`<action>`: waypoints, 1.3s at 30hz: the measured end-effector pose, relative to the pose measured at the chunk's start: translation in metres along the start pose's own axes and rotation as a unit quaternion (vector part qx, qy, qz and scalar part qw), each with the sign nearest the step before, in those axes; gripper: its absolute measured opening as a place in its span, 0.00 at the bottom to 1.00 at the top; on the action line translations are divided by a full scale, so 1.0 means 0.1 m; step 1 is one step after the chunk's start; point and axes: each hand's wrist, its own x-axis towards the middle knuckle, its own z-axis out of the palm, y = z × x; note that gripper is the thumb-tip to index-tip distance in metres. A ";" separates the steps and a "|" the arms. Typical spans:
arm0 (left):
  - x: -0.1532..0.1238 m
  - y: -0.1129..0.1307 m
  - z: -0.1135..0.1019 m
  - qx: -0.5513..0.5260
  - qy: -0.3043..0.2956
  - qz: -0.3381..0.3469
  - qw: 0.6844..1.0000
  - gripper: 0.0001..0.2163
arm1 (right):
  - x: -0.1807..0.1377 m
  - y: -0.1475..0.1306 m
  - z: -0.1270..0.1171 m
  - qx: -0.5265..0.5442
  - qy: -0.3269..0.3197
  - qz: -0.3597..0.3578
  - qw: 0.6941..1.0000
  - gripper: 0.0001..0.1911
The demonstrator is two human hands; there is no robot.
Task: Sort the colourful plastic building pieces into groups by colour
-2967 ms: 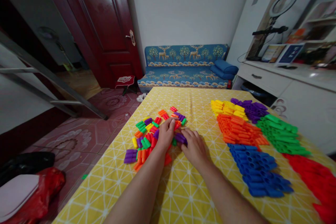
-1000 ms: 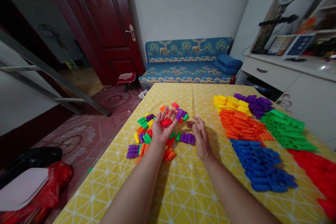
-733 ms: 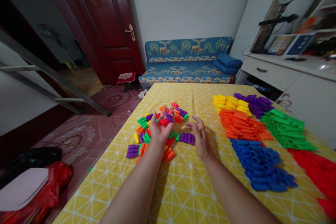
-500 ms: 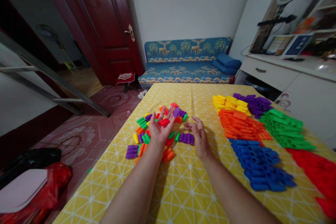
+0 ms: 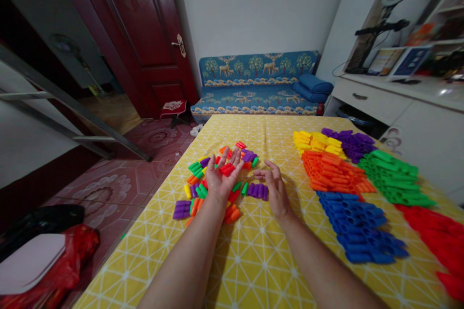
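From afar I saw the left hand (image 5: 221, 179) palm up near the frame's centre, red tubes (image 5: 227, 169) lying on its fingers. Right of it, the right hand (image 5: 277, 190), loosely bent, was just beside purple tubes (image 5: 257, 191). Blue tubes (image 5: 357, 227) lay lower right, a sofa (image 5: 250, 86) upper centre.

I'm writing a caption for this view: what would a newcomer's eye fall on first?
Probably the bright tubes, heaped by colour on the right side of the yellow cloth. Next, perhaps the left hand, palm up with a red piece in it, over the mixed pieces. Beyond the cloth, the blue deer-patterned sofa stands out.
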 end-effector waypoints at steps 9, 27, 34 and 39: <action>-0.07 -0.02 0.11 0.060 -0.056 -0.065 0.994 0.25 | 0.00 -0.04 0.01 -0.042 -0.027 -0.100 0.994 0.30; 0.02 -0.12 0.09 0.167 0.024 -0.126 0.978 0.18 | 0.07 -0.02 -0.09 0.010 0.104 -0.134 0.985 0.09; 0.01 -0.20 0.10 0.234 0.003 0.026 0.972 0.13 | 0.15 0.18 -0.19 -0.080 0.106 -0.116 0.984 0.19; 0.01 -0.28 0.08 0.455 -0.005 0.131 0.881 0.11 | 0.08 0.02 -0.21 -0.274 0.036 -0.143 0.951 0.14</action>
